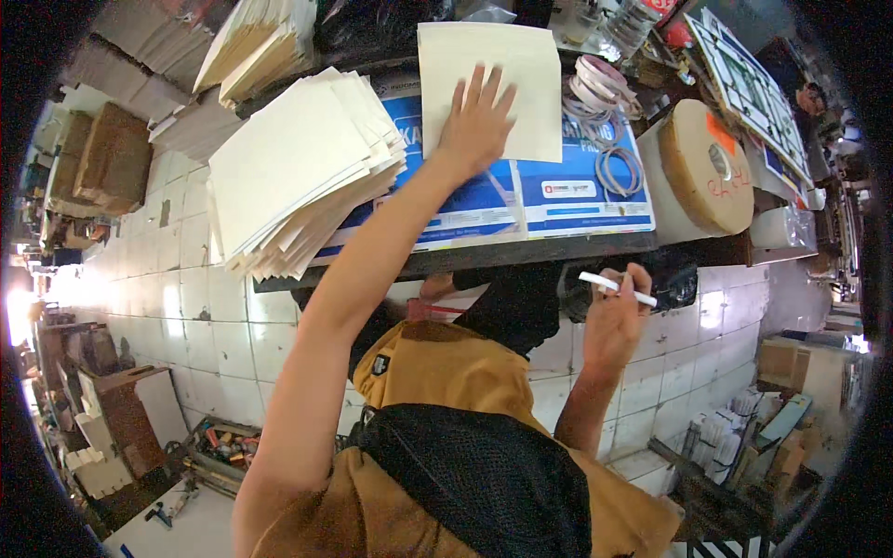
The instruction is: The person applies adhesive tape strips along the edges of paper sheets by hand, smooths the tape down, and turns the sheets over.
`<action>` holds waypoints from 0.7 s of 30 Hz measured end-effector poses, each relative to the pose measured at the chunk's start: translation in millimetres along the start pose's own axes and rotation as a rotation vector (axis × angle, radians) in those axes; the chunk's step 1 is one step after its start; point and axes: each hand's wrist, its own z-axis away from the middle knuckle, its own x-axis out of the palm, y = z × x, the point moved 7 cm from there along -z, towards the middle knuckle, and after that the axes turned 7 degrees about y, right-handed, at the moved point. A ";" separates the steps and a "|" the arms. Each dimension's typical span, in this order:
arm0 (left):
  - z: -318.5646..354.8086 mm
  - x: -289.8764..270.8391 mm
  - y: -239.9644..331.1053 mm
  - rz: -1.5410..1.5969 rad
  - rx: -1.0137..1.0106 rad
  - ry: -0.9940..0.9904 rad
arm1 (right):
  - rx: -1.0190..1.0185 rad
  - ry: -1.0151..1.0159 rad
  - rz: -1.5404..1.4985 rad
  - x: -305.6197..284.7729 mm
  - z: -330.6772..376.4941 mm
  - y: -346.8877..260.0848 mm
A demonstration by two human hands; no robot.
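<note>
My left hand reaches across the table and lies on a cream paper sheet, its fingers stretched and spread. Whether that is one sheet or several layers I cannot tell. Closer to my body, just past the table's front edge, my right hand is raised and closed around a slim white stick, pen-like in shape. To the left of my left arm a thick, uneven stack of cream paper pieces fans out over the table's edge. Blue and white printed sheets lie under the cream sheet.
Rolls of pale tape sit right of the sheet, with a loose tape ring below them. Farther right stands a large brown roll. Another paper stack is at the far left. The dark table edge runs before me.
</note>
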 end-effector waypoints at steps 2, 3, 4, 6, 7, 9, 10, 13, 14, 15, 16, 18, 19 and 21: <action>44.2 30.0 6.7 0.235 -0.082 -0.138 | -0.096 -0.119 0.056 8.8 5.0 -8.6; 65.3 28.4 14.1 0.235 -0.087 -0.121 | -0.157 -0.014 0.194 2.1 4.9 -12.9; 82.3 26.9 20.0 0.234 -0.098 -0.184 | -0.149 0.003 0.207 1.5 3.9 -10.7; 107.3 5.0 24.1 0.331 -0.189 -0.232 | -0.204 0.091 0.496 -1.0 1.8 -5.9; 107.6 -21.7 18.4 0.551 -0.273 -0.019 | -0.204 0.092 0.696 1.8 0.5 1.3; 119.4 -61.4 2.7 0.650 -0.376 0.098 | -0.200 -0.021 0.710 18.9 -0.3 27.2; 128.6 -86.2 -8.9 0.748 -0.431 0.275 | -0.234 -0.128 0.713 33.3 -0.5 40.1; 163.0 -114.8 -18.4 0.629 -0.444 0.185 | -0.217 -0.360 0.728 72.2 2.8 83.8; 174.4 -117.6 -19.5 0.579 -0.443 0.154 | -0.246 -0.419 0.805 84.4 4.8 94.7; 187.2 -115.3 -22.2 0.574 -0.486 0.106 | -0.275 -0.477 0.826 97.7 9.7 105.8; 197.0 -112.1 -20.5 0.482 -0.461 0.029 | -0.281 -0.527 0.811 109.8 15.7 115.5; 209.9 -105.9 -19.7 0.386 -0.441 -0.040 | -0.275 -0.594 0.829 128.4 27.8 129.1; 212.8 -102.3 -19.7 0.435 -0.460 -0.048 | -0.265 -0.658 0.840 136.7 32.6 134.2; 212.8 -98.9 -20.4 0.487 -0.486 -0.039 | -0.288 -0.669 0.878 145.7 34.7 136.5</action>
